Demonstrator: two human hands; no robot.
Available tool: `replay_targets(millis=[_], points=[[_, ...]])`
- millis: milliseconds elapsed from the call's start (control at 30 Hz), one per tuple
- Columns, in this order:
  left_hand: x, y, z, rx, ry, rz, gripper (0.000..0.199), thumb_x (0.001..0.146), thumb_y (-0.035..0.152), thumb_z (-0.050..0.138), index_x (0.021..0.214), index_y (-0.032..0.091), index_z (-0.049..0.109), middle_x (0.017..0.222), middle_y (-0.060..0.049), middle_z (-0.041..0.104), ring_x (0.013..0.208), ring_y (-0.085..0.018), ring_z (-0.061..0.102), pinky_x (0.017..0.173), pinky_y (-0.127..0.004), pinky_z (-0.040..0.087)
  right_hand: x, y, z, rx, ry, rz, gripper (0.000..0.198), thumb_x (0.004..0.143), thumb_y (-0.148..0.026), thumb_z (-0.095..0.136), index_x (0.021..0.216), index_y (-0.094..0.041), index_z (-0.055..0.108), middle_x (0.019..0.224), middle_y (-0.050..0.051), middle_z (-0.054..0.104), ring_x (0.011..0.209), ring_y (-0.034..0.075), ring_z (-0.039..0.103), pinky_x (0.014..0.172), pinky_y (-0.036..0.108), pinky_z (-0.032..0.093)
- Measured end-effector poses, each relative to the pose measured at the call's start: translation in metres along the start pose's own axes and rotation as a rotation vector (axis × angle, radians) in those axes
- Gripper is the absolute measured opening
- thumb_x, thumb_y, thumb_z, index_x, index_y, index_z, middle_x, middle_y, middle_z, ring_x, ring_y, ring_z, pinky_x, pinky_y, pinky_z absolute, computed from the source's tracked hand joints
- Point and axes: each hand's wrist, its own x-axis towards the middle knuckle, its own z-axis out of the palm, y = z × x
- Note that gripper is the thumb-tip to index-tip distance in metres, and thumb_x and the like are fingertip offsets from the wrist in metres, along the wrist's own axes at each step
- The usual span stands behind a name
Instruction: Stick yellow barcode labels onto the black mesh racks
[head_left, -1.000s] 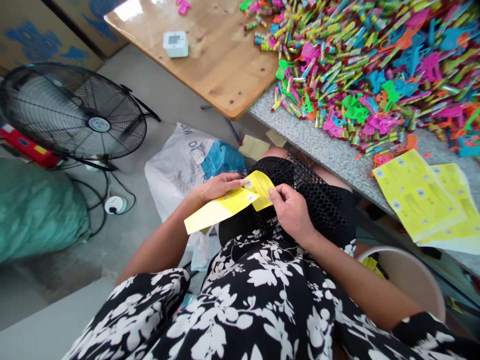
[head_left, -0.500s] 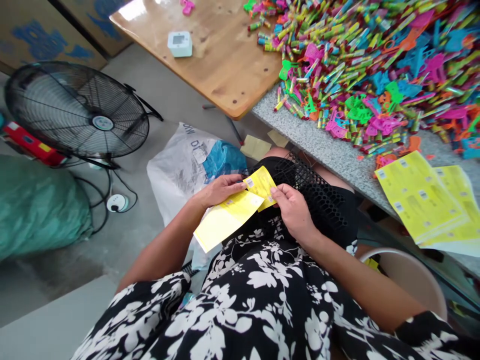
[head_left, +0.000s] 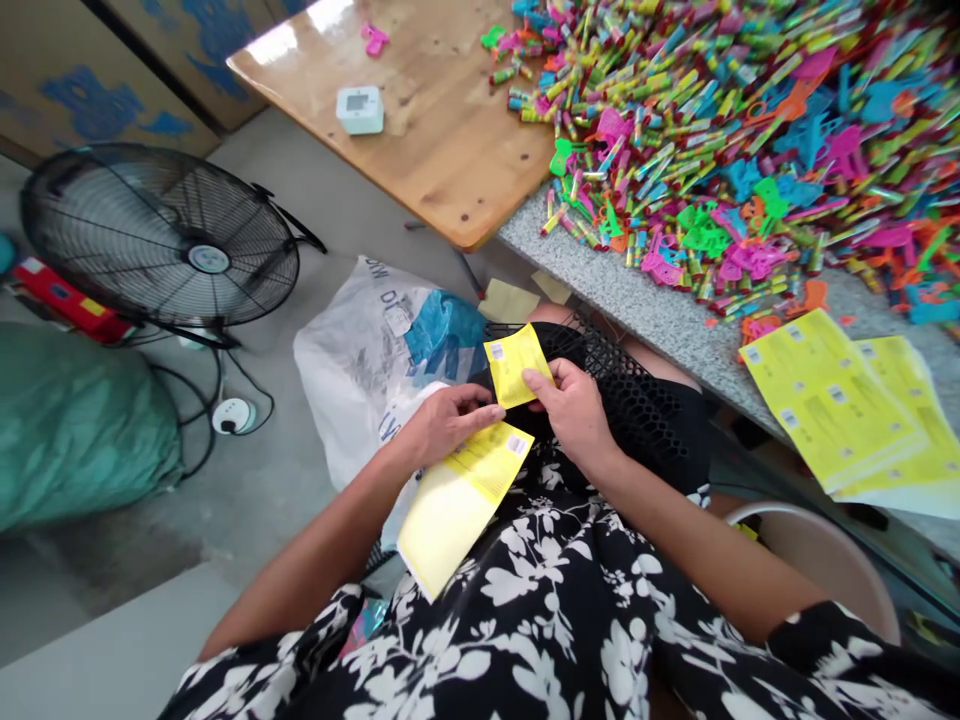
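Note:
Over my lap, my left hand [head_left: 450,425] pinches a yellow label sheet [head_left: 465,500], which hangs down toward my body with a barcode label at its upper right and a pale, blank-looking lower part. Just right of it, my right hand [head_left: 568,405] is closed on a small square yellow label [head_left: 517,365] with a barcode in its corner. The thumb presses on the label's right side. The label's lower left edge lies close to my left fingertips; whether they touch it I cannot tell.
More yellow label sheets [head_left: 832,400] overlap on the grey stone tabletop [head_left: 592,265], near a big heap of colourful plastic pieces [head_left: 675,150]. A wooden table [head_left: 435,150] carries a small white device [head_left: 360,110]. A floor fan [head_left: 172,245], a white sack [head_left: 345,350] and a bin [head_left: 825,560] stand around me.
The small label has come apart from the larger sheet and turned to show its face, held in my right hand. My left hand and the sheet have dropped lower.

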Motion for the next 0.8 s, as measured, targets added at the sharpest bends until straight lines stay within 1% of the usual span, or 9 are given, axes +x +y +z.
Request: replay_targets(millis=[100, 167, 233, 300, 367, 467, 533, 633, 800], points=[[-0.003, 0.006, 0.006, 0.17, 0.03, -0.04, 0.051, 0.084, 0.07, 0.071, 0.082, 0.019, 0.072, 0.069, 0.0, 0.065, 0.06, -0.014, 0.053, 0.052, -0.026, 0.035, 0.003, -0.003, 0.001, 0.005, -0.004, 0.016, 0.047, 0.08, -0.065, 0.082, 0.081, -0.021, 0.064, 0.083, 0.002, 0.075, 0.074, 0.02, 0.072, 0.061, 0.029, 0.061], [-0.004, 0.008, 0.011, 0.297, 0.047, -0.05, 0.051, 0.085, 0.07, 0.069, 0.073, 0.02, 0.068, 0.066, 0.0, 0.063, 0.058, -0.014, 0.051, 0.051, -0.027, 0.032, 0.005, -0.007, 0.001, 0.012, -0.031, 0.031, 0.048, 0.079, -0.065, 0.083, 0.076, -0.021, 0.062, 0.08, 0.001, 0.073, 0.073, 0.019, 0.071, 0.059, 0.028, 0.062], [-0.005, 0.01, 0.013, 0.367, 0.061, -0.055, 0.051, 0.087, 0.066, 0.067, 0.066, 0.02, 0.062, 0.062, 0.001, 0.059, 0.055, -0.013, 0.047, 0.05, -0.028, 0.028, 0.007, -0.009, 0.001, 0.019, -0.058, 0.054, 0.049, 0.078, -0.065, 0.084, 0.073, -0.021, 0.062, 0.077, 0.001, 0.072, 0.072, 0.018, 0.07, 0.058, 0.027, 0.062], [-0.003, 0.01, 0.013, 0.342, 0.056, -0.079, 0.051, 0.088, 0.064, 0.065, 0.063, 0.02, 0.058, 0.058, 0.002, 0.054, 0.053, -0.013, 0.044, 0.048, -0.029, 0.027, 0.01, -0.009, 0.002, 0.038, -0.07, 0.068, 0.05, 0.077, -0.066, 0.084, 0.072, -0.021, 0.063, 0.077, 0.001, 0.071, 0.071, 0.017, 0.07, 0.059, 0.027, 0.062], [-0.001, 0.009, 0.012, 0.268, 0.031, -0.119, 0.052, 0.087, 0.064, 0.065, 0.061, 0.02, 0.055, 0.056, 0.003, 0.051, 0.05, -0.012, 0.042, 0.046, -0.029, 0.027, 0.011, -0.008, 0.004, 0.061, -0.048, 0.051, 0.05, 0.077, -0.066, 0.084, 0.071, -0.021, 0.064, 0.076, 0.001, 0.07, 0.072, 0.017, 0.069, 0.062, 0.029, 0.063], [0.002, 0.008, 0.01, 0.195, 0.007, -0.164, 0.054, 0.086, 0.065, 0.066, 0.059, 0.021, 0.053, 0.053, 0.003, 0.049, 0.046, -0.012, 0.044, 0.044, -0.029, 0.03, 0.012, -0.005, 0.006, 0.088, 0.055, -0.03, 0.045, 0.08, -0.063, 0.082, 0.074, -0.021, 0.066, 0.078, 0.001, 0.07, 0.075, 0.018, 0.069, 0.067, 0.031, 0.064], [0.004, 0.008, 0.009, 0.179, -0.004, -0.164, 0.054, 0.086, 0.065, 0.067, 0.059, 0.021, 0.052, 0.053, 0.003, 0.049, 0.045, -0.012, 0.045, 0.044, -0.028, 0.031, 0.011, -0.005, 0.007, 0.092, 0.114, -0.094, 0.04, 0.083, -0.06, 0.08, 0.078, -0.022, 0.068, 0.082, 0.001, 0.07, 0.077, 0.018, 0.068, 0.069, 0.032, 0.064], [0.005, 0.007, 0.009, 0.199, -0.011, -0.153, 0.054, 0.086, 0.066, 0.067, 0.059, 0.021, 0.053, 0.053, 0.003, 0.05, 0.045, -0.012, 0.043, 0.043, -0.028, 0.029, 0.005, -0.008, 0.008, 0.113, 0.104, -0.133, 0.038, 0.085, -0.058, 0.079, 0.08, -0.022, 0.07, 0.084, 0.001, 0.07, 0.074, 0.017, 0.067, 0.065, 0.03, 0.063], [0.008, 0.007, 0.008, 0.23, -0.029, -0.161, 0.056, 0.084, 0.069, 0.068, 0.059, 0.021, 0.054, 0.054, 0.002, 0.051, 0.047, -0.012, 0.041, 0.044, -0.029, 0.025, -0.009, -0.02, 0.008, 0.196, 0.089, -0.103, 0.038, 0.085, -0.057, 0.08, 0.078, -0.022, 0.07, 0.082, 0.001, 0.069, 0.062, 0.014, 0.062, 0.054, 0.027, 0.058]])
